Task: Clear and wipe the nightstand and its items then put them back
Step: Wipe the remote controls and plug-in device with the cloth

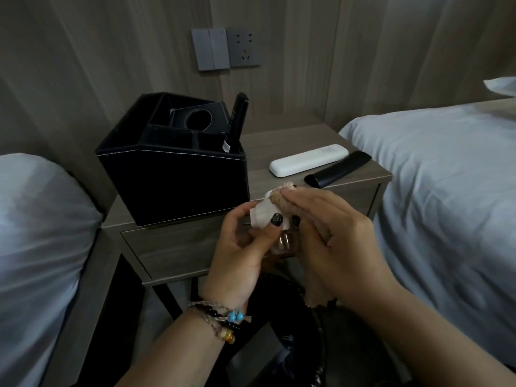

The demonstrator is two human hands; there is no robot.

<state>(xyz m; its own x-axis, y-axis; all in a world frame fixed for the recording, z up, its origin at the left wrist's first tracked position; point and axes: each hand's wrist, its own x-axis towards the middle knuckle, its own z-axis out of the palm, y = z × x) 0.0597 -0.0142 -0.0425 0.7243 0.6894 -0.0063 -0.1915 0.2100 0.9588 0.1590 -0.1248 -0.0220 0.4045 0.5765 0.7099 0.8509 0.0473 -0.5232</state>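
Observation:
My left hand (240,247) grips a small bottle (264,216) with a white label and a clear glass base, held in front of the nightstand's drawer. My right hand (329,236) presses a tan cloth (282,195) against the bottle's top; the cloth's tail hangs below my palm. On the grey wooden nightstand (268,143) lie a white remote (308,160) and a black remote (337,169) side by side at the right. A black leather organiser box (170,182) stands on its left half, with a dark remote (237,118) upright inside.
White-sheeted beds flank the nightstand, left bed (36,233) and right bed (446,191). A switch and socket panel (226,48) sits on the wood wall behind. A dark bin (296,331) with a black liner stands on the floor below my hands.

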